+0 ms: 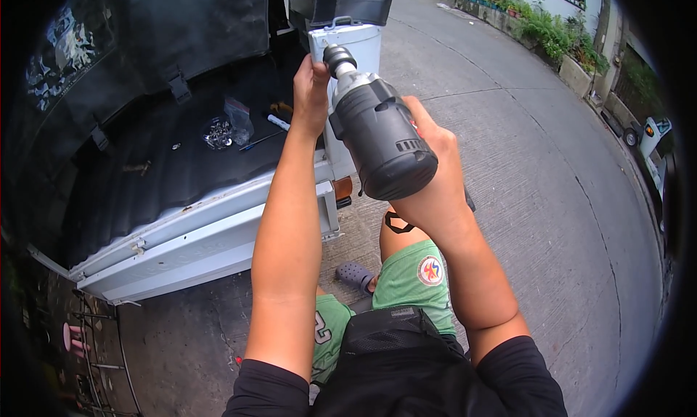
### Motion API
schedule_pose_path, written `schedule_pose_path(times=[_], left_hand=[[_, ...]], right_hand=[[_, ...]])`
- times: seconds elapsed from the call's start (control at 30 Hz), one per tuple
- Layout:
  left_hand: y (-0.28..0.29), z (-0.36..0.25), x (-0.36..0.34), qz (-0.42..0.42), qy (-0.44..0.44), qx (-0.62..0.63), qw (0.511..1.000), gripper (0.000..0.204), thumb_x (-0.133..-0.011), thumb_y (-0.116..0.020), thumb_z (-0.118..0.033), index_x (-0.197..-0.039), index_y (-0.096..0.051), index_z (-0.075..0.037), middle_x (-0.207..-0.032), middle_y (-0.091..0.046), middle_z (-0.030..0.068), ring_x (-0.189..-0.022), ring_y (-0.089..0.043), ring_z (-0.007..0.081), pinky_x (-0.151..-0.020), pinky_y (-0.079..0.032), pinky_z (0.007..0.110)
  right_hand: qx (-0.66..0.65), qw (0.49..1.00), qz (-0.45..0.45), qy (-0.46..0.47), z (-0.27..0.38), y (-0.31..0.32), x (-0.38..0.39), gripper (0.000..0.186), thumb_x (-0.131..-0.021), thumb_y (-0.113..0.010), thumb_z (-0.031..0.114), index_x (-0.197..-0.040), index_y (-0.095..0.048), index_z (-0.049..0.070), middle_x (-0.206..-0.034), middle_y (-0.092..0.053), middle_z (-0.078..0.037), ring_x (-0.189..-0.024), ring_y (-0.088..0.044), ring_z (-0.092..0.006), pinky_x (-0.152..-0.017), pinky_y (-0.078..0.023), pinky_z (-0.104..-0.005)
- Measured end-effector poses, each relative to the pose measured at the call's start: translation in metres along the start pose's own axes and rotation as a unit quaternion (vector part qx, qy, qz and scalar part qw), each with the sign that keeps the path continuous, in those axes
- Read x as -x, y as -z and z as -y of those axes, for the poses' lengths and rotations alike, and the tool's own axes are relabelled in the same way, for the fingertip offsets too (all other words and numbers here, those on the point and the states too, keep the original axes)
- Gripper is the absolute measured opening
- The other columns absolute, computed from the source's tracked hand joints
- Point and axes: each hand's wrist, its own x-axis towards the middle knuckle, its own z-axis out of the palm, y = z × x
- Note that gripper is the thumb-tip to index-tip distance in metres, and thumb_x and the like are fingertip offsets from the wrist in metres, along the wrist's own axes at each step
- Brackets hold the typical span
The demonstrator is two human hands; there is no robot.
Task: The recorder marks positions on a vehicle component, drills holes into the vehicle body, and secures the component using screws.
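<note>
My right hand (430, 137) is closed round a black impact driver (381, 145), which points up and away from me toward a white metal corner post (356, 39) of a truck bed, its dark socket end (337, 58) at the post's face. My left hand (312, 94) is raised at the post's left side, just left of the socket, fingers curled and thumb up; what they grip is partly hidden. A dark rolled cover (350, 2) sits above the post.
The black-lined bed (123, 199) holds loose metal hardware (216, 132), a plastic bag (239, 116) and a white tube (278, 122). A white side panel (203, 243) hangs below. Metal rack (102, 337) at lower left; street (537, 177), planters (530, 32) and parked vehicle (650, 145) at right.
</note>
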Motion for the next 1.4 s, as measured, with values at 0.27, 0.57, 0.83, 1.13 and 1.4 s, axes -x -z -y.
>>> schedule_pose_path(times=[0.27, 0.57, 0.83, 1.13, 1.4], left_hand=[[-0.003, 0.000, 0.002, 0.006, -0.008, -0.002, 1.000, 0.108, -0.079, -0.052, -0.095, -0.121, -0.058, 0.004, -0.111, -0.065, 0.0095, -0.107, -0.060, 0.0155, -0.098, -0.046, 0.031], [-0.001, 0.000, -0.001, 0.003, -0.012, -0.021, 1.000, 0.108, -0.080, -0.049, -0.095, -0.120, -0.059, 0.004, -0.111, -0.064, 0.0094, -0.108, -0.059, 0.0160, -0.099, -0.045, 0.032], [0.004, 0.004, -0.002, 0.011, -0.022, -0.018, 1.000, 0.106, -0.081, -0.049, -0.094, -0.120, -0.060, 0.003, -0.110, -0.063, 0.0083, -0.107, -0.057, 0.0153, -0.099, -0.044, 0.031], [-0.003, -0.001, 0.000, -0.006, 0.003, -0.016, 1.000, 0.105, -0.082, -0.049, -0.094, -0.121, -0.060, 0.004, -0.110, -0.063, 0.0085, -0.107, -0.057, 0.0154, -0.098, -0.044, 0.031], [-0.007, -0.002, 0.002, 0.004, -0.021, -0.017, 1.000, 0.111, -0.078, -0.049, -0.097, -0.122, -0.059, 0.005, -0.111, -0.065, 0.0102, -0.109, -0.060, 0.0167, -0.098, -0.046, 0.032]], right_hand=[[-0.012, 1.000, 0.002, 0.017, -0.009, 0.003, -0.001, 0.047, -0.069, -0.080, 0.005, -0.110, -0.059, -0.002, -0.082, -0.071, -0.025, -0.086, -0.074, -0.0441, -0.076, -0.057, -0.0448], [0.011, 0.999, 0.007, 0.034, -0.008, 0.003, 0.000, 0.042, -0.072, -0.082, 0.006, -0.109, -0.063, -0.002, -0.090, -0.072, -0.019, -0.085, -0.075, -0.0355, -0.075, -0.058, -0.0393], [-0.041, 0.999, 0.000, 0.009, -0.008, 0.003, -0.001, 0.044, -0.070, -0.078, 0.004, -0.110, -0.060, -0.004, -0.087, -0.071, -0.027, -0.089, -0.073, -0.0443, -0.077, -0.057, -0.0439], [-0.010, 1.000, 0.012, 0.006, -0.006, 0.006, -0.003, 0.044, -0.070, -0.078, 0.005, -0.109, -0.061, -0.003, -0.087, -0.072, -0.026, -0.089, -0.073, -0.0448, -0.077, -0.057, -0.0454], [0.021, 1.000, 0.018, -0.006, -0.005, 0.005, -0.004, 0.044, -0.070, -0.078, 0.007, -0.110, -0.061, -0.002, -0.088, -0.072, -0.027, -0.089, -0.072, -0.0457, -0.077, -0.056, -0.0477]])
